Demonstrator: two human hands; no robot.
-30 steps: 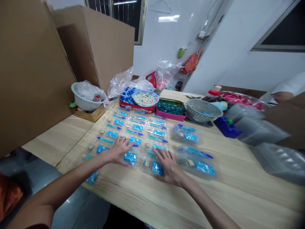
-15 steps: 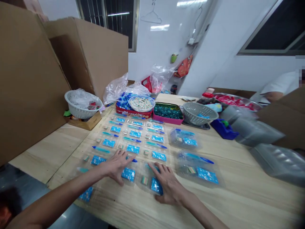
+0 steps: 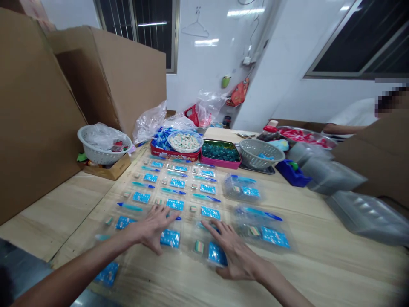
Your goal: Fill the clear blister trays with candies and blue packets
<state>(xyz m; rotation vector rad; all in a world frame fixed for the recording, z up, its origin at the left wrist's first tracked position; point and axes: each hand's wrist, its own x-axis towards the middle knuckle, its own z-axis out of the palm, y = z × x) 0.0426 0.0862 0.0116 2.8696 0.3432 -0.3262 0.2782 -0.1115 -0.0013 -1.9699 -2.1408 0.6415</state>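
My left hand [image 3: 150, 228] lies flat with fingers spread on clear plastic packaging, just left of a blue printed packet [image 3: 170, 238]. My right hand [image 3: 233, 251] rests the same way, next to another blue packet [image 3: 217, 254] and a small striped item [image 3: 199, 246]. Neither hand grips anything. Rows of clear plastic packs [image 3: 179, 183] cover the wooden table [image 3: 319, 273] ahead of my hands, each holding a blue pen [image 3: 129, 207] and blue packets. Two fuller clear bags [image 3: 262, 228] lie to the right.
Tall cardboard sheets [image 3: 35, 115] stand along the left. At the far edge are a white basket [image 3: 104, 145], a red tin [image 3: 169, 152], a pink tray of teal items [image 3: 220, 155] and a grey basket [image 3: 260, 153]. A person [image 3: 354, 115] in a white top sits at the right.
The packs under my hands have slid toward me, opening a wider gap from the row behind. The whole scene also sits lower in the view, shifted by my head's movement.
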